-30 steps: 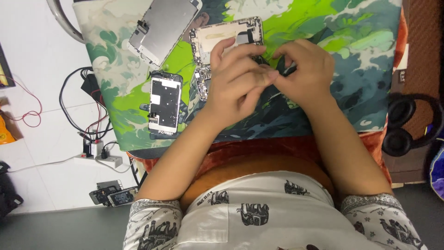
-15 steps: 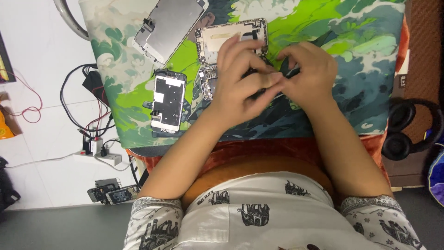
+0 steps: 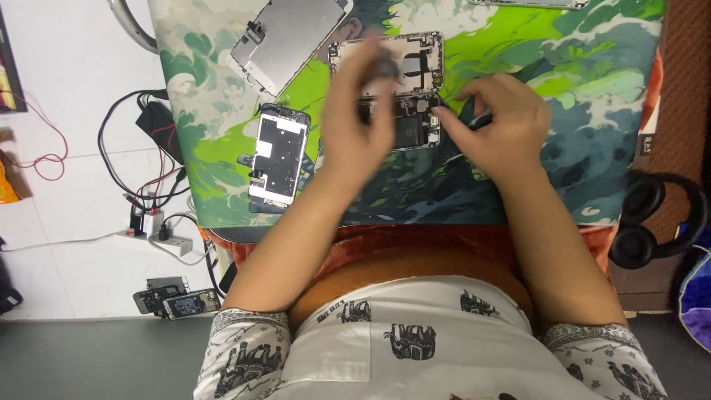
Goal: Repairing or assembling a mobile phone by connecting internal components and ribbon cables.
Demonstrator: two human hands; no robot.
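Over the far middle of the surface (image 3: 592, 185), left hand (image 3: 355, 126) is motion-blurred, grip indeterminate. Right hand (image 3: 496, 122) pinches a small dark tool (image 3: 474, 118) beside the opened phone chassis (image 3: 404, 96). Detached screen panel (image 3: 278, 155) lies leftward, display assembly (image 3: 285, 37) at far-left corner.

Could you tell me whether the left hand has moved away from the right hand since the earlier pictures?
Yes. The left hand has separated from the right hand, shifting leftward and up over the opened phone body on the green mat; it is motion-blurred.
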